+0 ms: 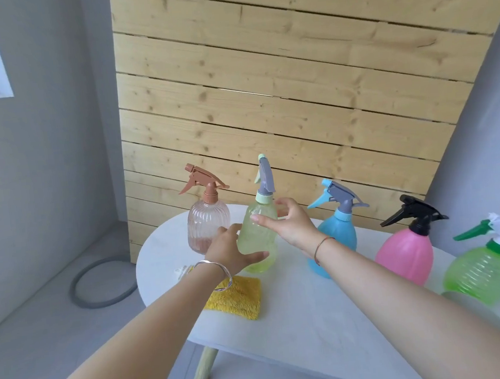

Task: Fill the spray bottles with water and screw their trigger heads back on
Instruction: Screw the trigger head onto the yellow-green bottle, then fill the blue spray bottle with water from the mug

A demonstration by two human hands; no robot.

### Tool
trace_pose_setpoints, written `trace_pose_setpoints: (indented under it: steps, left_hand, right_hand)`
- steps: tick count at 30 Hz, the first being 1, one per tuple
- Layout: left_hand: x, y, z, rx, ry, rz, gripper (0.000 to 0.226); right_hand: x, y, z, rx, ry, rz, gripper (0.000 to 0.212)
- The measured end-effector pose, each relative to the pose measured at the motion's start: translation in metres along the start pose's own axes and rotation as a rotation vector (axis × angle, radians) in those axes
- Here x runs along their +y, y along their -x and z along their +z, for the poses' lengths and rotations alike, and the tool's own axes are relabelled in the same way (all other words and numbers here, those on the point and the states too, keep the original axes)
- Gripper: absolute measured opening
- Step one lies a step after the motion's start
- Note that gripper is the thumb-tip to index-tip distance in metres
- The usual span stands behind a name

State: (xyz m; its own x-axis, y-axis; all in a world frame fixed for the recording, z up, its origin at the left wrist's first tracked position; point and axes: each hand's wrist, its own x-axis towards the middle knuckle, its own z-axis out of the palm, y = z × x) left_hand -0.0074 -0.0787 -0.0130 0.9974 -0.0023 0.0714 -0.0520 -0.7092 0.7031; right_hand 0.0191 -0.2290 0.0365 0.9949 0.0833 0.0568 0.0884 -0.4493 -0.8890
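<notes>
Head view looks down, apparently tilted, near table (301, 322).

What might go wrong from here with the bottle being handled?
The left hand grips the pale yellow-green translucent spray bottle close beside the ribbed pink clear spray bottle near the white table's edge; lifting might topple it.
The right hand curls only loosely by the neck, so unscrewing the grey trigger head may slip.
</notes>
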Motion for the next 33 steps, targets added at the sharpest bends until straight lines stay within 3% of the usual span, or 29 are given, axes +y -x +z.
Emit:
trace_pose_setpoints:
  steps: [4,7,9,13,15,19,24,33]
  left_hand:
    - [-0.001,0.002,-0.001,-0.043,0.151,-0.020,0.083]
    - [0.000,0.001,0.000,-0.077,0.309,-0.041,0.069]
    - [-0.001,-0.001,-0.001,-0.082,0.350,-0.044,0.066]
    - [-0.003,-0.003,-0.004,-0.102,0.282,-0.005,0.067]
    - [-0.004,-0.003,-0.002,-0.115,0.244,0.022,0.065]
    - [-0.006,-0.005,0.005,-0.134,0.357,-0.014,0.062]
    - [-0.008,-0.010,0.009,-0.177,0.433,-0.003,0.067]
    - [-0.003,-0.015,0.009,-0.144,0.438,-0.017,0.067]
  right_hand:
    - [0.010,-0.001,-0.006,-0.135,-0.106,-0.023,0.056]
    - [0.019,0.003,0.003,-0.028,-0.018,-0.035,0.074]
    - [0.025,0.006,0.005,0.055,0.043,-0.083,0.072]
    - [0.036,0.002,-0.003,-0.096,-0.166,-0.026,0.053]
    - [0.040,0.002,0.000,-0.131,-0.224,-0.008,0.058]
    - [0.044,0.004,0.010,-0.001,-0.145,-0.056,0.066]
    - [0.045,0.001,0.007,-0.060,-0.137,-0.062,0.076]
    - [0.039,-0.009,0.010,-0.012,-0.097,-0.040,0.071]
